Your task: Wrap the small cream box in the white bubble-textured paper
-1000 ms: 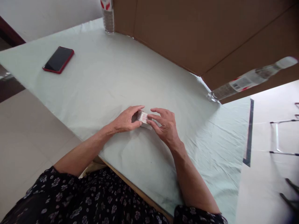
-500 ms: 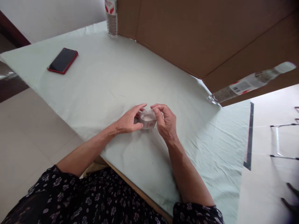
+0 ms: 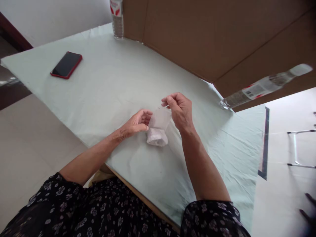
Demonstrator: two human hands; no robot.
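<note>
A small clear plastic bag (image 3: 157,130) with whitish contents at its bottom rests on the pale green tablecloth (image 3: 118,85). My right hand (image 3: 179,110) pinches the bag's top edge and holds it up, so the bag hangs stretched. My left hand (image 3: 137,121) sits just left of the bag with curled fingers, thumb and fingertips touching the bag's side.
A red-cased phone (image 3: 66,64) lies at the far left of the table. A water bottle (image 3: 117,18) stands at the back by a large cardboard sheet (image 3: 209,36). Another bottle (image 3: 264,86) stands at the right edge. Tiled floor shows on both sides.
My right hand has risen and moved back, pulling the top of the folded packet up so it opens out into a hanging bag. The left hand stayed beside it.
</note>
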